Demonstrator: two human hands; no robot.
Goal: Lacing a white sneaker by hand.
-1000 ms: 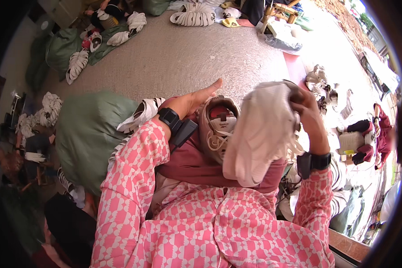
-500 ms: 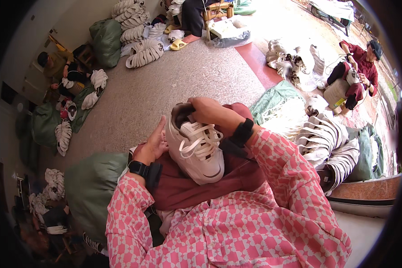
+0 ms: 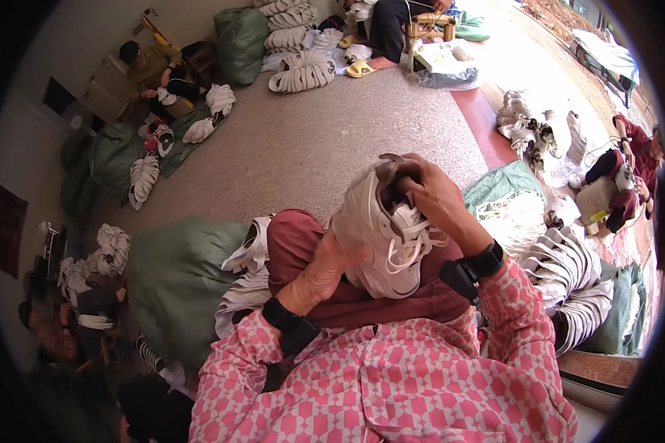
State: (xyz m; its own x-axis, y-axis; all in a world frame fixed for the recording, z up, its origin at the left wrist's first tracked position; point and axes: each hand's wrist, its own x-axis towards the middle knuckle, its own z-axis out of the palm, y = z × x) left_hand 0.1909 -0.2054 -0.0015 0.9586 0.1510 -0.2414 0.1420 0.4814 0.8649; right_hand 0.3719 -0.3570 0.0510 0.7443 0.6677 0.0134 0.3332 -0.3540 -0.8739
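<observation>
A white lace-up sneaker upper is held over my lap, toe toward me, its collar opening at the far end. White laces hang in loops over its front. My right hand grips the collar, with fingers partly inside the opening. Against the upper's left side lies my left hand; its fingers go out of sight beneath or behind the upper. My knees, in dark red trousers, are below the hands.
Left of my lap stand a green sack and stacked white uppers. More stacks lie at right, near a bundle of white laces. People sit working at far left and far right.
My left hand, open beside the upper before, now holds its side. The upper has turned, its left side showing more. The whole view has swung left.
</observation>
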